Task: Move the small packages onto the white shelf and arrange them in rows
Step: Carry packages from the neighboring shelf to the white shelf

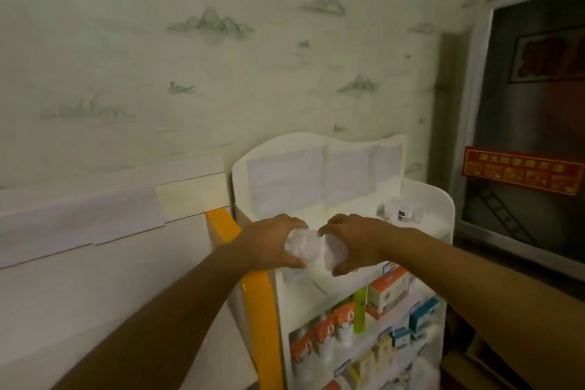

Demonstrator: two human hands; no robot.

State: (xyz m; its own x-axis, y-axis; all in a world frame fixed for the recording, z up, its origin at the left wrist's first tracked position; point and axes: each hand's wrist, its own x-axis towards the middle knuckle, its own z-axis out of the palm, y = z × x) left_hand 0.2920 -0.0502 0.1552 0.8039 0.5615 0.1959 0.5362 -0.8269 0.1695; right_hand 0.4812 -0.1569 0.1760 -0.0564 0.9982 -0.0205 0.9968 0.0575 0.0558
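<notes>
While held over the near edge of the white shelf, small packages sit squeezed between left hand and right hand. More packages far right.

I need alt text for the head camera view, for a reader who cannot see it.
Two bare hands, left hand and right hand, each hold a small white package over the top of a white shelf. More packages sit at its back right; colourful boxes fill lower tiers.
</notes>
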